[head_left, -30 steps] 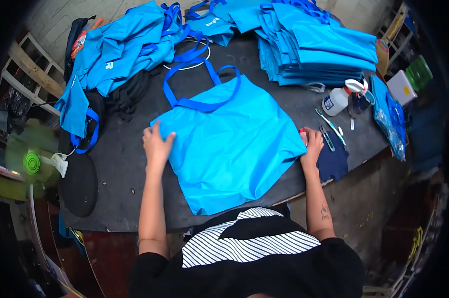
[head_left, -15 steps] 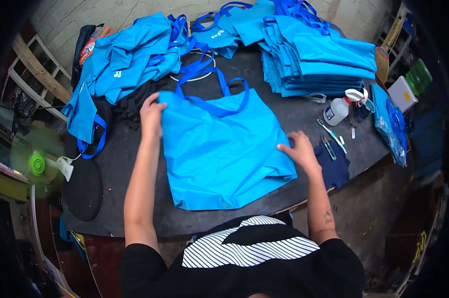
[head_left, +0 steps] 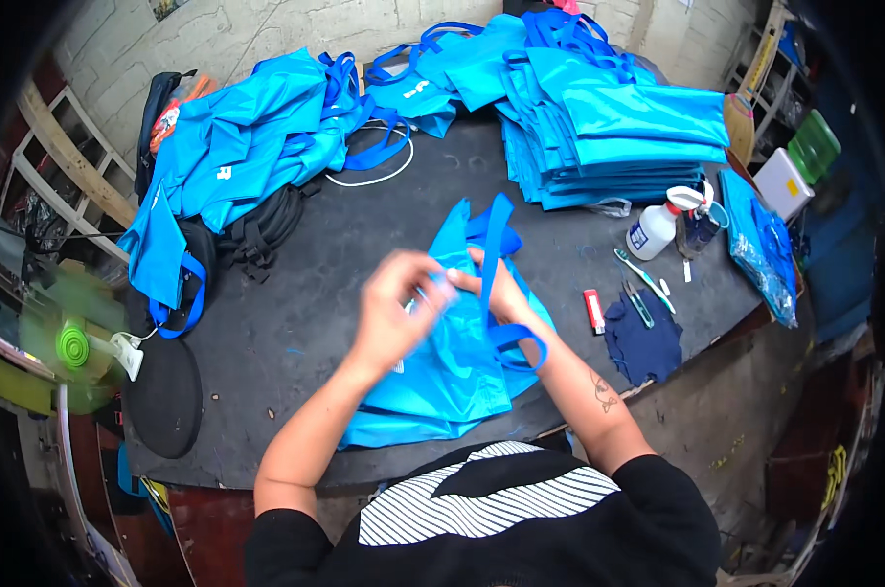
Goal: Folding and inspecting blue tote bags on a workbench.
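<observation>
A bright blue tote bag (head_left: 452,382) lies bunched on the black table in front of me, one corner raised toward the far side. My right hand (head_left: 501,291) grips its upper part, thumb on the outside, and a darker blue strap hangs over that wrist. Close beside that thumb is my left hand (head_left: 400,305), over the bag's left side; motion smears its fingers, so what they hold is unclear. Part of the bag is hidden behind both hands.
Folded blue bags (head_left: 638,147) are stacked at the far right, and more blue bags (head_left: 256,137) lie heaped far left. A spray bottle (head_left: 651,232), toothbrush (head_left: 648,281), red lighter (head_left: 594,312) and dark cloth (head_left: 643,342) lie to the right. A green fan (head_left: 73,321) stands left.
The bag, spread flat before, has been turned and gathered in toward me. Both hands have come from its two sides to meet at its upper middle. The red lighter now shows.
</observation>
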Tool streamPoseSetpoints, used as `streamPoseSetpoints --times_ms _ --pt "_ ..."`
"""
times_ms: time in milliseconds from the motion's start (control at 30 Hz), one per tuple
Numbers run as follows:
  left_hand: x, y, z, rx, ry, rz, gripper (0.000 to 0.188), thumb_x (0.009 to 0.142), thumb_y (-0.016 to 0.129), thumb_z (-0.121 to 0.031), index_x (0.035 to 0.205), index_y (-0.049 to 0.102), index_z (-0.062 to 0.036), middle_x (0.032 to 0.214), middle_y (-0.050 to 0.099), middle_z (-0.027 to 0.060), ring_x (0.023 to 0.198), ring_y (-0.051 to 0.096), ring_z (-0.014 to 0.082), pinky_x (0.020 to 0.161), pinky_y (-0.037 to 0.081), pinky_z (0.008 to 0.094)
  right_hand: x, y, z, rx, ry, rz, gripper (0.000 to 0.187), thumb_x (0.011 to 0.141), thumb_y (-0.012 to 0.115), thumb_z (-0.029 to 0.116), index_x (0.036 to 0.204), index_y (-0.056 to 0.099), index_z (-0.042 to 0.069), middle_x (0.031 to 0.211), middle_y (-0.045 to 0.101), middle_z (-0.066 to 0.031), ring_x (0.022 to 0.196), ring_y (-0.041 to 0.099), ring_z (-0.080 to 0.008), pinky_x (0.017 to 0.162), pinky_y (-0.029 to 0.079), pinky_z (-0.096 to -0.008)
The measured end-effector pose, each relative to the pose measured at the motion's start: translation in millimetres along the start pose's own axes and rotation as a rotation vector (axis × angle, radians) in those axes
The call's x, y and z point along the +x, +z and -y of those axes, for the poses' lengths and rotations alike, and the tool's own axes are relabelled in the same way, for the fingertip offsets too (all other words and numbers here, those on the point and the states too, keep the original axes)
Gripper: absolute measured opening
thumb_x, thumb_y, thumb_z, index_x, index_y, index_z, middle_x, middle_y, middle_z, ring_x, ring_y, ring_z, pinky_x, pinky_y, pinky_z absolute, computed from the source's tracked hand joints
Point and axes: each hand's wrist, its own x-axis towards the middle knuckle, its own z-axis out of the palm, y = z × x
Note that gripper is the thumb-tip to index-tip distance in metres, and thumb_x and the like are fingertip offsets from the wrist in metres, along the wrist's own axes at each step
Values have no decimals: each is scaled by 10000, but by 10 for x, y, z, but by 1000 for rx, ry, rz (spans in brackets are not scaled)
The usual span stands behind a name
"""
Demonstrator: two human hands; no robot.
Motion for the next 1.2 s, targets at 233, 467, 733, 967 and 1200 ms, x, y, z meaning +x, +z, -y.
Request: streamPoseSetpoints --times_ms 233,467,733,967,1200 --pt "272 101 414 387 -81 88 430 771 700 -365 1092 635 -86 1023 528 139 1020 517 305 889 424 398 -118 377 167 -424 -162 106 304 943 501 277 1093 544 16 957 611 -141 947 606 -280 797 463 -380" --pt "166 -84 98 -502 153 623 706 880 438 -633 1230 568 -34 1306 498 167 1265 430 295 1082 263 462 -179 370 277 -752 -441 24 279 882 590 192 1095 613 13 900 641 -172 845 631 -306 754 489 -378" --pt "141 -1647 811 -627 -198 18 1041 742 548 -733 1458 242 -42 1408 391 233 1294 410 342 1066 341 453 30 -339 451 277 -98 -261 162 890 633 174 972 598 39 622 468 28 472 383 -68 449 311 -254" --pt "-329 -1747 1312 -796 -175 -150 1208 594 639 -765 1475 216 -54 1447 346 226 1233 477 337 1077 323 406 77 -757 657 727 -334 -402 63 953 501 119 952 511 57 590 291 32 510 290 -96 503 278 -268" --pt "-788 -2293 1724 -530 -100 -733 937 796 530 -661 1459 264 -55 1466 354 142 1304 414 305 1082 330 421 -119 -2151 358 784 -645 -684 182 974 459 141 798 434 102 567 300 34 441 298 -94 425 271 -266"
